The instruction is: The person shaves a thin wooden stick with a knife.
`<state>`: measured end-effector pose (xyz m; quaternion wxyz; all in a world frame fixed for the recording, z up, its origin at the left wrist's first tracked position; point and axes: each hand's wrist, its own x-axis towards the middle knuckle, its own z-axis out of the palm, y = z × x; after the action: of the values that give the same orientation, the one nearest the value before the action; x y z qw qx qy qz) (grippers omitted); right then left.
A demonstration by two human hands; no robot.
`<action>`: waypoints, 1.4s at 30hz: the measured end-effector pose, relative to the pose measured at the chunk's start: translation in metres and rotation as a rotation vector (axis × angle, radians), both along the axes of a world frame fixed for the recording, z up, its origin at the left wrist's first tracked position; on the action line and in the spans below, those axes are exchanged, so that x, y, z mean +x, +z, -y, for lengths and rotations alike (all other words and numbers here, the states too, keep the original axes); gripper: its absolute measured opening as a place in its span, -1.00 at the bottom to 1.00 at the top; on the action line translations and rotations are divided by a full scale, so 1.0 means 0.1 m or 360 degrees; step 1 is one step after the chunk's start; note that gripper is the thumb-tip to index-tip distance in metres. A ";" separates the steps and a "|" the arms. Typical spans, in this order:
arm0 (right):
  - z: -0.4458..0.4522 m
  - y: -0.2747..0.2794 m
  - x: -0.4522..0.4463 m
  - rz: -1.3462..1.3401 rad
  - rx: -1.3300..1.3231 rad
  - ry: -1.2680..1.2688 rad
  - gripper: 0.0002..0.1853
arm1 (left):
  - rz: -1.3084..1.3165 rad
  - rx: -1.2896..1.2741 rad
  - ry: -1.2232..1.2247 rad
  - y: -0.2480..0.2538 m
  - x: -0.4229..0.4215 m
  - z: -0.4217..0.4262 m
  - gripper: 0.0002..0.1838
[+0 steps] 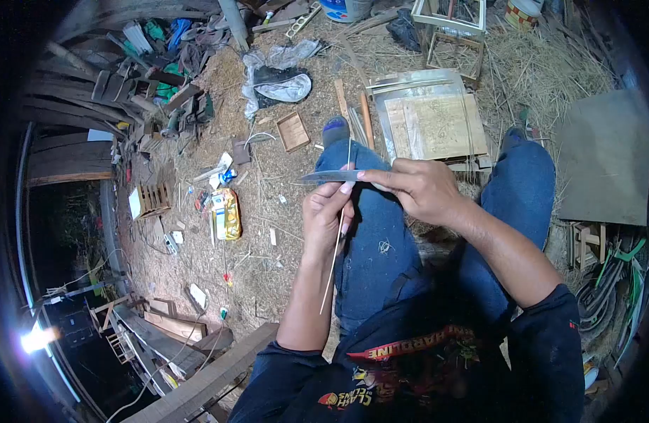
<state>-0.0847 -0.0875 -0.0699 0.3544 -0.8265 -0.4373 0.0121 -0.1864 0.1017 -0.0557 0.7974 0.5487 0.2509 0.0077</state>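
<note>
My left hand [327,211] is closed around a thin pale stick [332,268], perhaps bamboo, which runs from above the fingers down past the wrist. My right hand [424,189] grips a knife, its handle mostly hidden by the fingers. The grey knife blade [328,175] points left and crosses the stick just above my left fingers. From this angle the blade's edge and its exact contact with the stick cannot be made out. Both hands are above my left thigh [377,261], in blue jeans.
A small wooden tray [293,132] and a yellow packet [226,213] lie on the littered ground. Beyond my feet are a wooden board [437,127] and a wooden frame [451,28]. A grey sheet [603,158] is at right; timber beams [204,377] stand at lower left.
</note>
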 end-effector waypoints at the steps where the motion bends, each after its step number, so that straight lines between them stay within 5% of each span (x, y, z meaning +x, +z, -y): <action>1: 0.01 -0.01 -0.01 0.0019 -0.0001 -0.0001 -0.61 | 0.0060 -0.0093 -0.0018 0.00 0.00 0.02 -0.63; 17: 0.04 0.05 0.01 0.0022 0.0202 -0.0170 -0.71 | 0.0141 -0.0222 -0.0118 -0.03 -0.06 0.07 -0.51; 42: -0.01 0.11 -0.02 0.0071 -0.0048 -0.0053 -0.65 | 0.0238 -0.0167 -0.0136 -0.11 -0.09 0.07 -0.53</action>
<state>-0.0868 -0.0863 -0.0585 0.3322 -0.8389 -0.4311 -0.0055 -0.1951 0.0951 -0.0666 0.8411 0.5144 0.1670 0.0015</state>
